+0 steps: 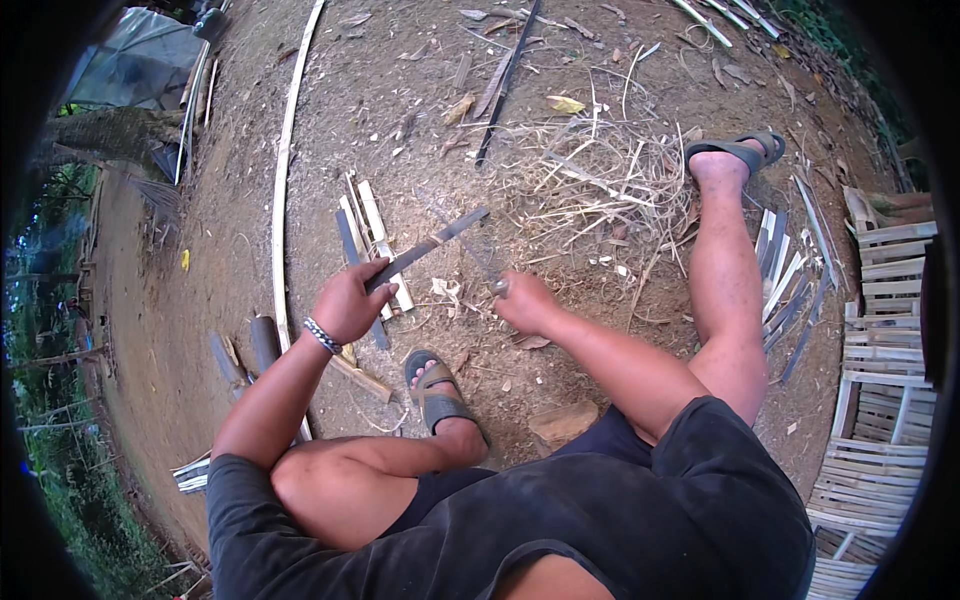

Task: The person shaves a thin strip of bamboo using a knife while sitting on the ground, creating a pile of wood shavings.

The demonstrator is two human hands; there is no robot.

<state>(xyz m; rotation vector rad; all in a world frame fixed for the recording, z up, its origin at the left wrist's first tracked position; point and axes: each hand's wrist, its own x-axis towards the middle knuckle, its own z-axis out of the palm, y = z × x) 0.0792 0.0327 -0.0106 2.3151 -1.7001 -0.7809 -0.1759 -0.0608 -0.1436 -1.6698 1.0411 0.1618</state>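
My left hand is closed around the lower end of a dark flat bamboo strip, which slants up to the right. My right hand makes a fist on the handle of a knife. Its thin blade, hard to make out against the soil, points up and left beneath the strip. Just beyond my left hand lie several split bamboo pieces, some pale and some dark. Pale chips dot the ground between my hands.
A heap of curly bamboo shavings spreads ahead to the right. One long pale strip runs along the left. A bundle of strips lies beside my right leg, near a slatted bamboo bench. A wooden block sits between my legs.
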